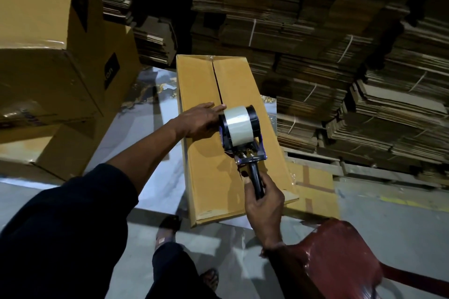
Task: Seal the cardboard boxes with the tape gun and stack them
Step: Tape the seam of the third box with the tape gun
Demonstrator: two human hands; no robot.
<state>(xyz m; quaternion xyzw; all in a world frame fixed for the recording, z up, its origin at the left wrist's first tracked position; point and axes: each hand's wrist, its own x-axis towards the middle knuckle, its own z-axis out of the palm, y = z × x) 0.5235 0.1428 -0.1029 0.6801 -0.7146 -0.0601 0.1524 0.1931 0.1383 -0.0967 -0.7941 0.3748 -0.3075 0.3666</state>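
Head view: long flat cardboard box [233, 133] lies on a glossy, reflective worktop [155, 177], matte tan flaps meeting at a dark centre seam, far part w/ the gap showing. Left hand [202, 120] pressed flat on the flaps, fingers straight, right by the seam. Right hand [263, 198] wrapped round the black handle of the tape gun [243, 139], clear shiny roll up top, nose down on the box lid. Stacked sealed boxes [48, 68] at left; bundled flat cartons [340, 56] behind; red-brown plastic chair [340, 257] lower right.

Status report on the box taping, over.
Right hand grips tape gun handle. Left hand flat on box. Far seam still untaped. Nothing blocking.
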